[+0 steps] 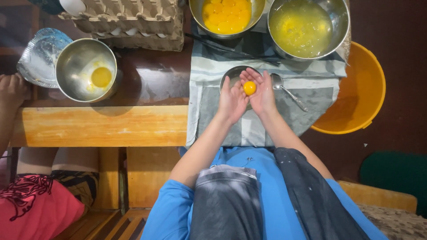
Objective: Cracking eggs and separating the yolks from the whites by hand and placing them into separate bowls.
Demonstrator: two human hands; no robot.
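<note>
An egg yolk (249, 88) rests between the cupped-together left hand (232, 100) and right hand (261, 91).

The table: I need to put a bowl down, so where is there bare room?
Free: the dark tabletop between the steel bowl with one yolk and the striped cloth, and the wooden ledge in front. Crowded: the cloth's far end, under the yolk bowl, whites bowl, spoon and both hands.
</note>
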